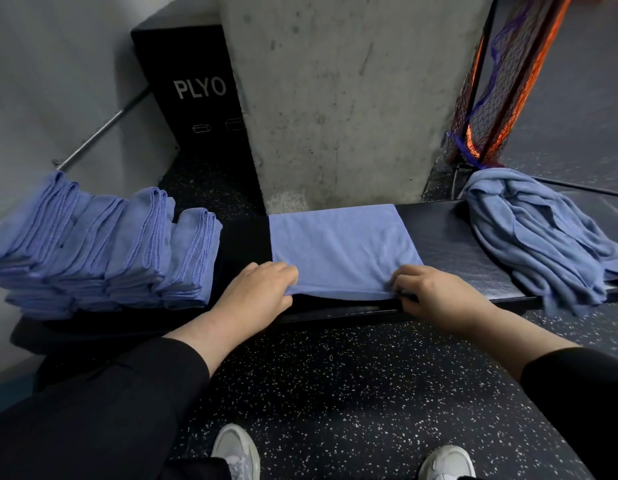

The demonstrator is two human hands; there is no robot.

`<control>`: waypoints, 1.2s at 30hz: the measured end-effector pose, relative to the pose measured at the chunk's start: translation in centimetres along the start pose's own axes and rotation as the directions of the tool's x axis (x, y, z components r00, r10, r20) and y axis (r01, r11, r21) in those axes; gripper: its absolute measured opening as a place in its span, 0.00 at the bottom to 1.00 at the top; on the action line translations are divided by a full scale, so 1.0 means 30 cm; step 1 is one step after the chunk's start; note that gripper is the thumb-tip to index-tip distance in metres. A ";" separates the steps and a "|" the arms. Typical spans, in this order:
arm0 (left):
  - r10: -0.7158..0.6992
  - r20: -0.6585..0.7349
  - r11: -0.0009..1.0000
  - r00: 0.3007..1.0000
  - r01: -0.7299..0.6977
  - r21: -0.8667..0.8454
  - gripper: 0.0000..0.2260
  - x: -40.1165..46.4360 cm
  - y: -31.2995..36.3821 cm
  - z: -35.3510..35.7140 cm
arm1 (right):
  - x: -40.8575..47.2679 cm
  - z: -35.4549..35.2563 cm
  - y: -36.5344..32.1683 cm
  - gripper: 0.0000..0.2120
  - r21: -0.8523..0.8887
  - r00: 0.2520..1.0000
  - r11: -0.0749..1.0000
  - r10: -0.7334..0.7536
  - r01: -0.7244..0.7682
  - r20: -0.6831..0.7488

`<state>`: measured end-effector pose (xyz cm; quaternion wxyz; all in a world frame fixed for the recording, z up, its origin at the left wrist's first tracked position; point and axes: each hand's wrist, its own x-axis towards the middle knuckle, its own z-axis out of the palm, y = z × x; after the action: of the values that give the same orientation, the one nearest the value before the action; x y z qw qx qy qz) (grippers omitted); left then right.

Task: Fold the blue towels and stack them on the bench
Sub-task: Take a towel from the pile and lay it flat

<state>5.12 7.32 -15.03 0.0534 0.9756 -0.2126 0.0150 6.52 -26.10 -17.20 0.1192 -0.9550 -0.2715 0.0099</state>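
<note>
A blue towel (342,247) lies flat across the middle of the black bench (452,247), folded into a rectangle. My left hand (259,289) pinches its near left corner at the bench's front edge. My right hand (428,292) pinches the near right corner. At the left end of the bench stands a stack of folded blue towels (99,251), several rows side by side. A heap of unfolded blue towels (539,233) lies at the right end and hangs over the front edge.
A concrete pillar (338,98) rises directly behind the bench. A black box marked PLYO (189,88) stands at the back left beside a metal rail (103,129). An orange and black net (497,81) hangs at the back right. Speckled floor and my shoes (236,452) lie below.
</note>
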 end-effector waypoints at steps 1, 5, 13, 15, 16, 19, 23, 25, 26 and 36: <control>-0.006 0.005 1.000 1.000 0.006 -0.013 0.08 -0.009 -0.004 -0.001 | 0.000 -0.005 0.008 0.02 -0.012 1.000 1.000 0.014 -0.014 -0.006; -0.026 0.048 0.997 0.999 0.029 -0.069 0.06 -0.047 -0.031 0.009 | -0.017 -0.022 0.044 0.10 -0.004 0.999 0.999 0.040 -0.040 -0.034; -0.087 0.111 0.964 0.990 0.112 -0.242 0.12 -0.089 -0.043 -0.018 | -0.067 -0.088 0.055 0.06 0.117 0.991 0.985 0.129 -0.124 -0.042; -0.089 0.170 0.944 0.981 0.138 -0.299 0.13 -0.104 -0.043 -0.040 | -0.077 -0.120 0.024 0.03 0.116 0.987 0.981 0.160 -0.155 -0.031; -0.093 0.200 0.931 0.975 0.157 -0.330 0.13 -0.111 -0.043 -0.053 | -0.082 -0.136 0.010 0.03 0.122 0.986 0.979 0.165 -0.162 -0.017; -0.139 0.228 0.874 0.964 0.228 -0.430 0.14 -0.130 -0.038 -0.092 | -0.090 -0.178 -0.027 0.12 0.212 0.975 0.952 0.218 -0.222 0.044; -0.156 0.273 0.743 0.949 0.295 -0.601 0.14 -0.140 -0.028 -0.146 | -0.094 -0.236 -0.072 0.14 0.463 0.950 0.830 0.262 -0.313 0.172; -0.152 0.334 0.604 0.930 0.355 -0.714 0.11 -0.147 -0.015 -0.172 | -0.104 -0.260 -0.090 0.14 0.569 0.941 0.750 0.250 -0.337 0.229; -0.160 0.363 0.515 0.918 0.391 -0.763 0.10 -0.148 -0.010 -0.182 | -0.110 -0.270 -0.101 0.14 0.624 0.938 0.701 0.246 -0.345 0.243; -0.511 -0.067 0.583 0.857 0.288 -0.760 0.12 0.024 -0.026 -0.189 | 0.073 -0.219 -0.086 0.14 0.855 0.832 0.441 0.555 -0.273 -0.020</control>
<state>6.07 8.35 -9.44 0.4665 0.8821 0.0366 0.0539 7.62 -24.29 -10.13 0.5839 -0.8109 0.0324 0.0208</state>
